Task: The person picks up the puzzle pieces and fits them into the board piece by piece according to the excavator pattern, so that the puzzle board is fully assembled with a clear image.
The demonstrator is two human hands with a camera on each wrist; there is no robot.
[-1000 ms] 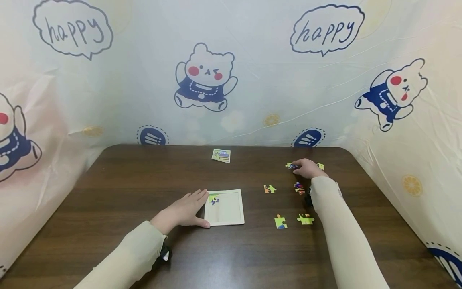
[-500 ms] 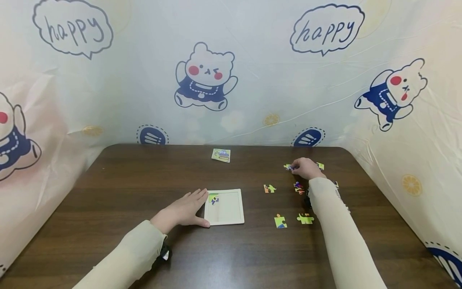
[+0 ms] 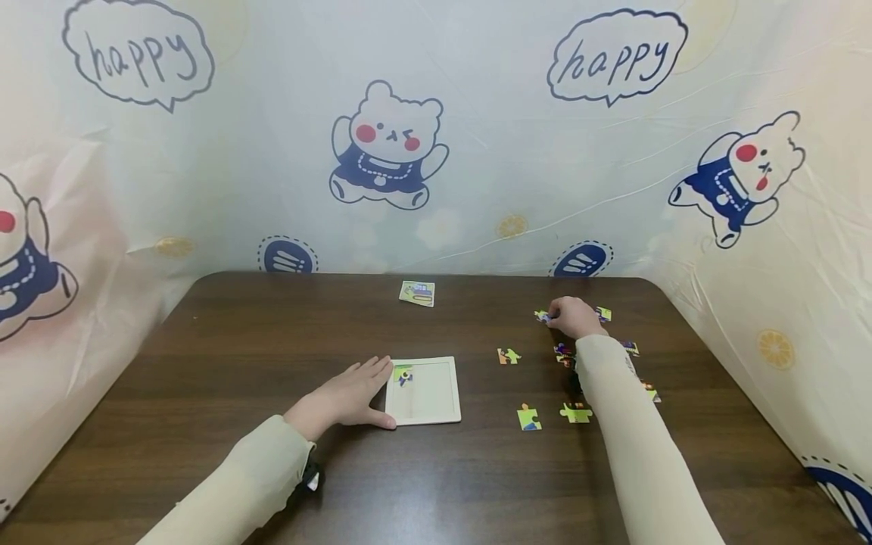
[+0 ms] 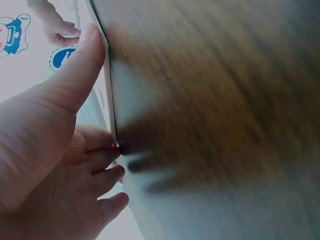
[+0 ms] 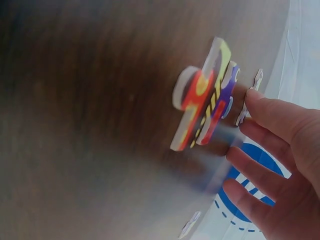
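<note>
My left hand (image 3: 344, 401) lies along the left edge of a white puzzle tray (image 3: 458, 390), thumb at the near corner and fingers at the far one. One green puzzle piece (image 3: 404, 375) with a dark figure sits in the tray's upper left corner. At the back right, my right hand (image 3: 574, 316) pinches another puzzle piece (image 3: 542, 316) between thumb and index finger. That piece (image 5: 257, 80) appears edge-on in the right wrist view. Closer to that camera lies a red, yellow and purple piece (image 5: 205, 102). The left wrist view shows my left thumb (image 4: 85, 67) against the tray's rim.
Several loose pieces lie on the right of the brown table (image 3: 225, 341), such as an orange-green one (image 3: 509, 356), a green-blue one (image 3: 529, 417) and a green one (image 3: 576, 413). A small picture card (image 3: 417, 293) lies at the back. A printed curtain (image 3: 477, 151) hangs behind the table.
My right hand has shifted slightly left with the piece at its fingertips. More pieces show beside the right sleeve. The left hand and tray have stayed put.
</note>
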